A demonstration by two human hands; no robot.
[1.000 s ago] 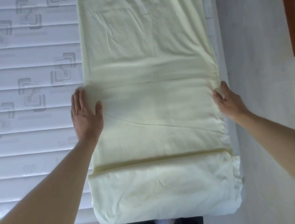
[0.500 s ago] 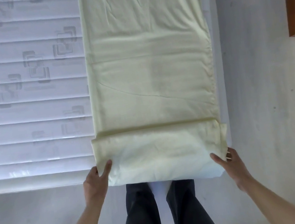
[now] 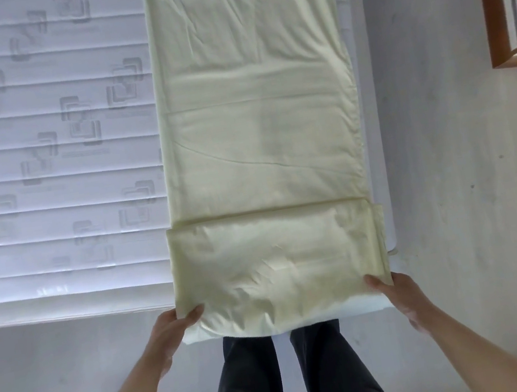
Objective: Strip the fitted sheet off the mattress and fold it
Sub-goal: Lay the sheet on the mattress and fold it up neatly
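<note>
The left hand point(image 3: 170, 330) pinches the near left corner of the fitted sheet point(image 3: 259, 147), thumb lying on top of the cloth and the other fingers hidden underneath; the right hand point(image 3: 393, 293) grips the near right corner the same way, thumb over, fingers under. Between them runs the folded-over near end of the sheet, a thicker band that overhangs the edge of the mattress point(image 3: 39, 164) above the person's dark trousers point(image 3: 291, 378). From that band the pale yellow sheet stretches straight away from both hands as a long narrow strip, its long axis pointing away from the body along the right side of the bare quilted mattress, beside the grey floor point(image 3: 450, 163). Both hands sit equally near, one at each end of the short edge, so the next fold likely calls for carrying this band away along the strip's length. A second earlier the hands were pressing flat on the strip's two long edges further up; since then they have dropped back to the near corners and taken hold, and the near band looks slightly lifted.
</note>
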